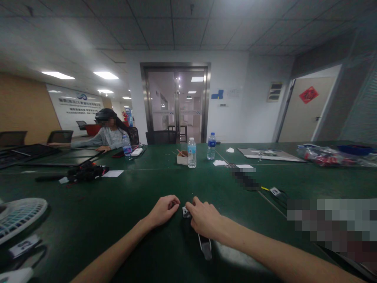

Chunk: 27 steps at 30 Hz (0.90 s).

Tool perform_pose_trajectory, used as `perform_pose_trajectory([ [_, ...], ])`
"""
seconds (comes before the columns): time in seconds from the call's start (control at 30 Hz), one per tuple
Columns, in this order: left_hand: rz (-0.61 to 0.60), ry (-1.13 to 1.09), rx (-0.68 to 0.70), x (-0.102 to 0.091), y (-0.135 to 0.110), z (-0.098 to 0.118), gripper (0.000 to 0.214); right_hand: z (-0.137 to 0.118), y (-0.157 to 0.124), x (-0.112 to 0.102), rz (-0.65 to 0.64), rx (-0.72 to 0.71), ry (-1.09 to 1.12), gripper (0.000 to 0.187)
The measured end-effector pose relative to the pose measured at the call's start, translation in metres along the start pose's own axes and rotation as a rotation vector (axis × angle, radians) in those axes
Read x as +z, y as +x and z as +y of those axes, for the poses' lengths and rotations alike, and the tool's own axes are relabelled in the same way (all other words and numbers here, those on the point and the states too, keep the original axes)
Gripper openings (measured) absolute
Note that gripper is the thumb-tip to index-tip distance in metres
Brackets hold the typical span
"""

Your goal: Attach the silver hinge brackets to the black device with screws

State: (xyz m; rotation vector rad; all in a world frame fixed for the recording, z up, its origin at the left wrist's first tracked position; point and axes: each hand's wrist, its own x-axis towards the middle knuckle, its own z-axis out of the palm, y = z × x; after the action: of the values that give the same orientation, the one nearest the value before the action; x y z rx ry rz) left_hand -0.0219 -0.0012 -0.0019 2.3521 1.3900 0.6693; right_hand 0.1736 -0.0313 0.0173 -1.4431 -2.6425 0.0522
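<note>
While a dark device (188, 232) lies near the table's (118, 204) near edge, the right hand (206, 219) pinches the white part (185, 212) at its top and the left hand (163, 210) curls shut beside it, seemingly empty, so the work looks midway.

On the desk (118, 204), the left hand (165, 210) and right hand (206, 220) lie side by side nearest the camera, a small part (186, 212) between them. A fan (17, 216) sits far left. Behind the hands, mid-desk, a box (182, 158) stands just left of a bottle (191, 152). A person (108, 135) sits at the far left.
</note>
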Motion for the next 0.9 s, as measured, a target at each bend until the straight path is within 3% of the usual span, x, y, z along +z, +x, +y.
perform_pose_trajectory([
  [0.13,-0.050,-0.032,-0.018,-0.002,0.000,-0.001,0.023,0.036,0.035,0.002,-0.007,0.085,-0.082,0.043],
  [0.3,-0.068,-0.029,-0.036,-0.003,-0.001,-0.002,0.023,0.098,0.084,0.004,-0.002,0.323,-0.173,0.036],
  [0.5,-0.073,-0.019,-0.053,-0.003,0.000,-0.001,0.021,0.156,0.129,0.008,-0.012,0.466,-0.181,0.034],
  [0.7,-0.068,0.032,-0.018,-0.002,0.002,-0.002,0.020,0.187,0.159,0.021,-0.011,0.617,-0.171,0.037],
  [0.9,-0.069,0.019,-0.020,-0.001,0.002,-0.003,0.021,0.194,0.166,0.040,0.048,0.691,-0.187,0.040],
])
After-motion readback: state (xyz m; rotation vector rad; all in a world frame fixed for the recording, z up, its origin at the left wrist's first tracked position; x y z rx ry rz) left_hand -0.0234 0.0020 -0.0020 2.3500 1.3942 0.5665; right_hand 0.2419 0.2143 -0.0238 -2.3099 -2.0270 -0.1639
